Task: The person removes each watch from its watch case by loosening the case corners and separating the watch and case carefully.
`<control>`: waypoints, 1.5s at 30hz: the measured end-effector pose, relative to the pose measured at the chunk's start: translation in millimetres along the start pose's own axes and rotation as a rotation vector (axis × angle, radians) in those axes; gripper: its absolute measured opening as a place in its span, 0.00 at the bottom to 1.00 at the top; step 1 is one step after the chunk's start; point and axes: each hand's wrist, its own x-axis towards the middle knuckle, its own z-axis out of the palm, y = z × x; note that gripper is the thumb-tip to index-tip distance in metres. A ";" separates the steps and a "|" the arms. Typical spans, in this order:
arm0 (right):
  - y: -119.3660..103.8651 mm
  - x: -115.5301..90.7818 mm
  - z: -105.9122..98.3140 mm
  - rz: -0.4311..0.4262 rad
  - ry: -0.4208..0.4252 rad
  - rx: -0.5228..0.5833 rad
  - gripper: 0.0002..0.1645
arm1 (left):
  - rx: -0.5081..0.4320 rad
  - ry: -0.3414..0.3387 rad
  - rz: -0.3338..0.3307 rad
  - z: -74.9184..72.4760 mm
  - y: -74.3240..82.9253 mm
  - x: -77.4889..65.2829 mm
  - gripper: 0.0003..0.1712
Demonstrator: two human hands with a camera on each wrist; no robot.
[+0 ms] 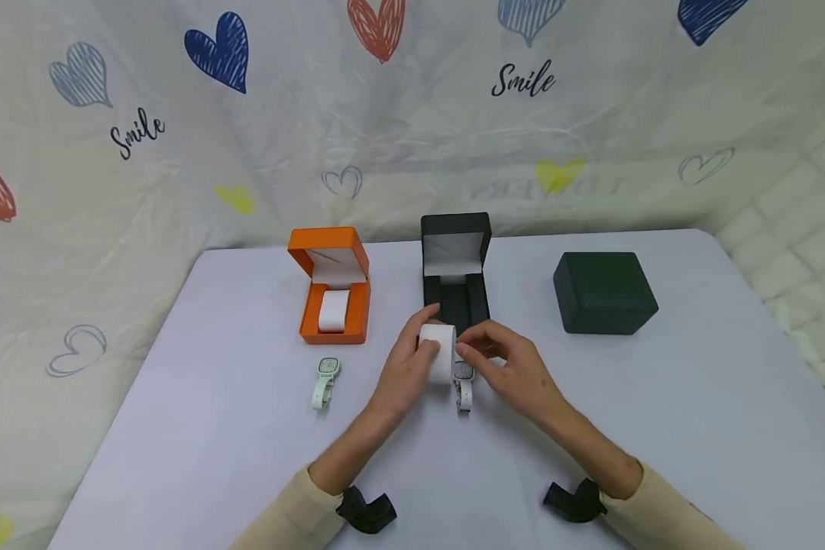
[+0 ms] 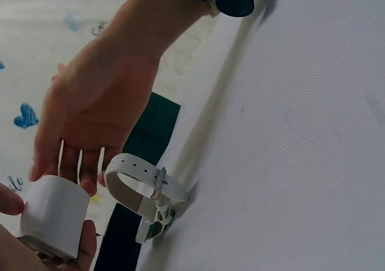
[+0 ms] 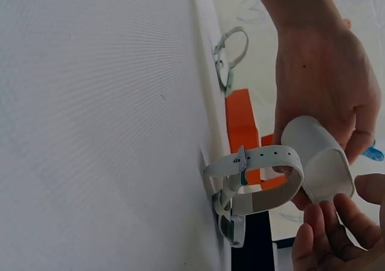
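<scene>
My left hand (image 1: 406,376) grips a white watch cushion (image 1: 441,363) above the table, thumb on its near face and fingers behind. My right hand (image 1: 522,374) is at the cushion's right end, its relaxed fingertips right by the rim. In the right wrist view, the cushion's open end (image 3: 329,173) faces the right fingers. Below the hands, a watch with a white strap (image 1: 464,393) stands on the table, its strap buckled in a loop. Directly behind the hands, an open black watch box (image 1: 456,223) shows its dark inside; the hands partly hide its front.
To the left stands an open orange watch box (image 1: 308,321) with a white cushion (image 1: 333,311) inside. A pale green watch (image 1: 325,382) lies in front of it. A closed dark green box (image 1: 605,294) is at the right. A printed curtain (image 1: 412,114) hangs behind the white table (image 1: 199,428).
</scene>
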 end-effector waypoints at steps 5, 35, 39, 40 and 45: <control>-3.6 3.0 2.6 0.007 -0.007 0.015 0.07 | -0.044 -0.003 0.024 2.1 2.5 -1.2 0.32; 1.5 15.4 -0.8 0.053 0.119 0.100 0.09 | -0.008 0.115 0.082 4.7 -2.3 11.0 0.37; 4.4 17.6 -1.4 0.056 0.133 0.120 0.10 | 0.016 0.141 0.107 6.1 -3.3 12.8 0.36; 5.1 18.3 -1.4 0.057 0.136 0.122 0.10 | 0.021 0.147 0.114 6.4 -3.3 13.0 0.36; 7.5 22.6 -2.1 0.059 0.150 0.121 0.11 | 0.041 0.158 0.127 7.7 -3.2 14.3 0.33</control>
